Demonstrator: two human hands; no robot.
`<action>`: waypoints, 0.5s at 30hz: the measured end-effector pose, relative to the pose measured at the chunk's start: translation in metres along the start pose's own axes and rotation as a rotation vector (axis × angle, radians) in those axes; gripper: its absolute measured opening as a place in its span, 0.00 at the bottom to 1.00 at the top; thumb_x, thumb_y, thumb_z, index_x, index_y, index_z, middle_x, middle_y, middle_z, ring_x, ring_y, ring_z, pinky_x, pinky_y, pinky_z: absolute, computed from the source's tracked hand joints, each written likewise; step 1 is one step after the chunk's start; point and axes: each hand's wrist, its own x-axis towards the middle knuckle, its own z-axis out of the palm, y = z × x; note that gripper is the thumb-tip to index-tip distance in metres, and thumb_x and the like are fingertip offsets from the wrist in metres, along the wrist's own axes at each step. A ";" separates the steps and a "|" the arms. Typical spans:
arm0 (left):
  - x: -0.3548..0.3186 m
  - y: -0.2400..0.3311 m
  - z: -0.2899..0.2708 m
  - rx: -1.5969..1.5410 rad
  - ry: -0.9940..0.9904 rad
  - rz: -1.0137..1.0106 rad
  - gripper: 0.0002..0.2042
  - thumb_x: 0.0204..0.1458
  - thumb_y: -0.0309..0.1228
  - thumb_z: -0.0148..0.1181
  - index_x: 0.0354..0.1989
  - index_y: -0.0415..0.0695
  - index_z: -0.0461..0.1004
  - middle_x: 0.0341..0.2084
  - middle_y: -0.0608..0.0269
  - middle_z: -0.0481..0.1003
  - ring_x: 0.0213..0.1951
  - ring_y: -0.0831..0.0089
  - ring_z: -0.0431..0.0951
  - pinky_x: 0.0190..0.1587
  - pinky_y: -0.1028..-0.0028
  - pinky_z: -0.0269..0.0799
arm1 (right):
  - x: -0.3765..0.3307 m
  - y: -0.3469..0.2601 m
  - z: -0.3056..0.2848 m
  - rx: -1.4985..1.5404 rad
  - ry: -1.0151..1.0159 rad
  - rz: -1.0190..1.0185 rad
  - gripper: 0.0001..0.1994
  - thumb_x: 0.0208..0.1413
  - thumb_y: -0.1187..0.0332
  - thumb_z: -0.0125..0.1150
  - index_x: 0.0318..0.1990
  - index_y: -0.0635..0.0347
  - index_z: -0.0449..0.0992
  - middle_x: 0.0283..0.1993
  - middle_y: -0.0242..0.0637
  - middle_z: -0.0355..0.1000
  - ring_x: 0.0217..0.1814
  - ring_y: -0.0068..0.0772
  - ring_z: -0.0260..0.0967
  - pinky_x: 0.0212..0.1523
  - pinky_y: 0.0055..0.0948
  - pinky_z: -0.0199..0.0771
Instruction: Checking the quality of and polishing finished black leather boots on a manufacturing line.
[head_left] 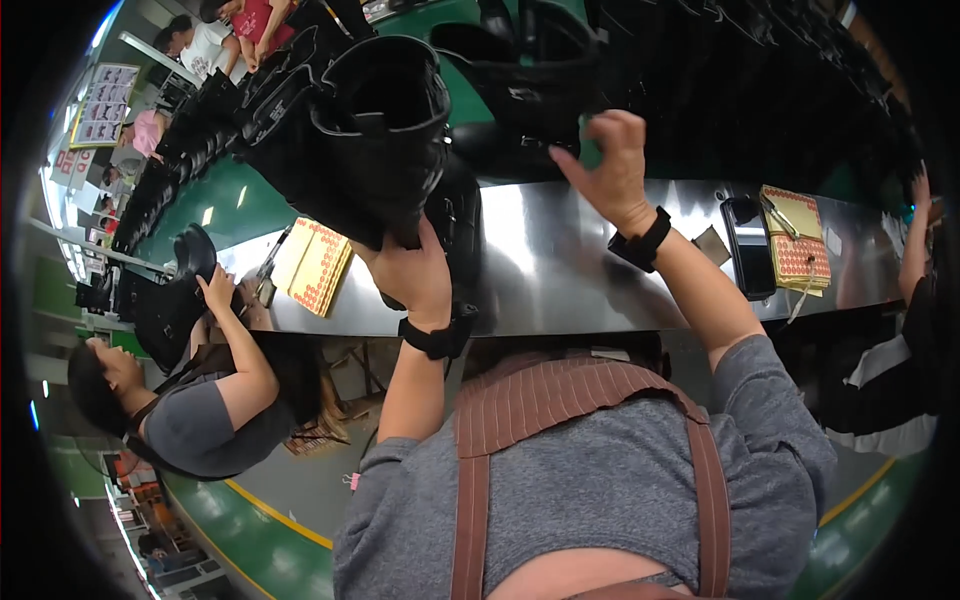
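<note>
Two hands up over a shiny steel workbench (560, 260) w/ a green conveyor belt (215, 205) running behind it. Left hand (410, 270) is clamped on the tall black leather boot (370, 130), holding it up off the bench & tilted so the open shaft mouth faces the camera. Fingers wrap around the lower back of the boot, thumb on the near side, so the boot sits above & mostly left of the knuckles w/ the bulk of it towering over the hand. Black wristband on that wrist.

Right hand (610, 160) is raised well right of the boot, not touching it. Fingers are curled loosely w/ thumb & forefinger pinched close; something small & green shows right at the fingertips but can't tell if it's actually held or just belt behind it. Black wristband there too.

On the bench: yellow sticker sheet w/ red dots (315, 265) left of the boot, another yellow dotted sheet (797, 245) far right, black phone (748, 245) just beside it. More black boots (170, 170) lined up on the belt. A co-worker in a grey tee (200, 420) on the left has a hand on another black boot (180, 290).
</note>
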 end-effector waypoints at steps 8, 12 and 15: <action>-0.004 -0.004 0.002 0.033 0.019 -0.041 0.18 0.47 0.39 0.65 0.38 0.34 0.79 0.51 0.39 0.68 0.49 0.45 0.72 0.51 0.61 0.68 | 0.017 0.048 0.050 0.511 -0.292 0.699 0.46 0.34 0.58 0.79 0.61 0.65 0.58 0.56 0.47 0.65 0.34 0.27 0.72 0.39 0.24 0.72; -0.002 -0.010 -0.004 0.033 0.002 0.009 0.17 0.44 0.35 0.69 0.36 0.35 0.79 0.54 0.38 0.66 0.53 0.46 0.69 0.52 0.62 0.68 | 0.031 0.050 0.071 0.393 -0.710 0.424 0.29 0.42 0.59 0.73 0.53 0.55 0.71 0.43 0.39 0.71 0.36 0.34 0.72 0.40 0.30 0.72; -0.003 -0.014 -0.004 -0.005 0.036 0.006 0.19 0.44 0.36 0.70 0.40 0.34 0.77 0.49 0.44 0.69 0.48 0.50 0.70 0.51 0.61 0.66 | 0.032 0.049 0.074 0.216 -0.602 0.276 0.19 0.46 0.63 0.69 0.48 0.49 0.75 0.37 0.39 0.70 0.39 0.42 0.73 0.39 0.36 0.72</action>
